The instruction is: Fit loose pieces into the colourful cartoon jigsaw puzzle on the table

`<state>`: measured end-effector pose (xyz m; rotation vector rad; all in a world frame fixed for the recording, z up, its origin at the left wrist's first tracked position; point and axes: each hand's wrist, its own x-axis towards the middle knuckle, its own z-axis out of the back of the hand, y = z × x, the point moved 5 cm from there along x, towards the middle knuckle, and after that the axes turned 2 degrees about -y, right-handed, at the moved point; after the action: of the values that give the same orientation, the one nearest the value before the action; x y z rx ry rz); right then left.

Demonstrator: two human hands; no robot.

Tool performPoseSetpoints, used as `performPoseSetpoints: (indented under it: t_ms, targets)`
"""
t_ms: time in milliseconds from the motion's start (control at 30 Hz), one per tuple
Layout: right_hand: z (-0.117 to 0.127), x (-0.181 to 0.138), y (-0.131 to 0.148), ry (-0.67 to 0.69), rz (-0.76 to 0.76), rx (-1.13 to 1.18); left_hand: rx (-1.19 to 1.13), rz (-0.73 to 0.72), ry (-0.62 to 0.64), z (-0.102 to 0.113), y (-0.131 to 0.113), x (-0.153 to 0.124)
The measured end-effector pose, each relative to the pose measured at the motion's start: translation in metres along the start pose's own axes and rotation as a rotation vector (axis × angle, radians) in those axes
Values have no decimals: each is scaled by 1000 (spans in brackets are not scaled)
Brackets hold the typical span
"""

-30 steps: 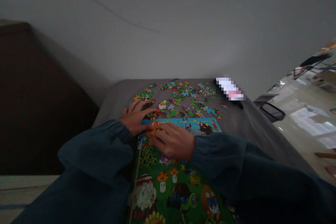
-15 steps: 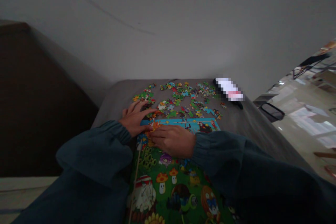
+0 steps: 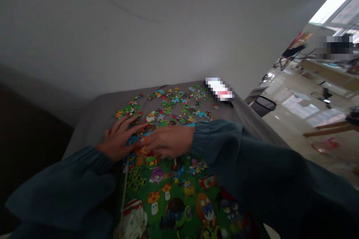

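A jigsaw puzzle point(image 3: 168, 201) with cartoon plants and mushrooms on green lies lengthwise in front of me, framed by a thin pale border on its left. At its upper left corner rests my left hand point(image 3: 120, 138), fingers spread, the thumb reaching towards the other hand. My right hand point(image 3: 172, 140) lies across the top of the puzzle, its fingers close together and pointing left at an orange patch point(image 3: 141, 151). Whatever may be under those fingertips is hidden. Loose puzzle pieces point(image 3: 168, 110) lie scattered beyond both hands, some close to the left fingertips.
A grey cloth-covered surface point(image 3: 89, 119) carries everything and meets a pale wall point(image 3: 157, 44). A phone with a lit screen point(image 3: 219, 89) lies at the back right. Further right, past the edge, are a shiny floor point(image 3: 297, 115) and wooden legs point(image 3: 327, 129).
The view has turned to the right, so everything sits further left. My right hand has moved up the puzzle and now covers more of its blue top strip. The left hand stays near the corner.
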<state>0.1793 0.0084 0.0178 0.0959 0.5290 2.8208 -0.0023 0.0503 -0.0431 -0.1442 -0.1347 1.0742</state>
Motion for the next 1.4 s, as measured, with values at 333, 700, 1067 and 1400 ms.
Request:
performPoseSetpoints:
  t_ms: [333,700,1067,1400]
  targets:
    - [2,-109,-39,-248,-260,148,-13,35,7,2,10,1]
    - [2,-132,-50,-511,-277,76,20,181,64,13,27,-3]
    - [-5,-130,-94,-647,-473,-80,-36,239,-47,13,-5,-3]
    - [26,-61,-116,-270,-494,-102,-20,269,-45,11,2,-3]
